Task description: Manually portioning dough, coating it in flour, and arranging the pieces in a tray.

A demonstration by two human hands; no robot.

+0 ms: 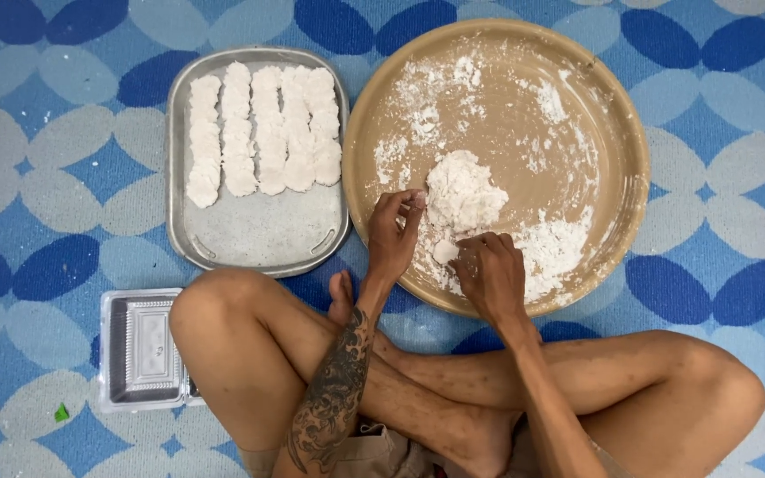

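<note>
A large tan round tray (617,106) dusted with white flour holds a lump of white dough (464,190). My left hand (391,232) is at the lump's left side, fingertips pinching a bit of dough. My right hand (491,274) rests on the tray's near part, fingers curled, touching a small dough piece (444,251). A rectangular metal tray (254,232) to the left holds several rows of flat white dough discs (263,128).
I sit cross-legged on a blue and grey patterned mat (46,177); my knees (214,310) are just below both trays. A clear plastic container (139,350) lies by my left knee. A small green scrap (62,412) lies on the mat.
</note>
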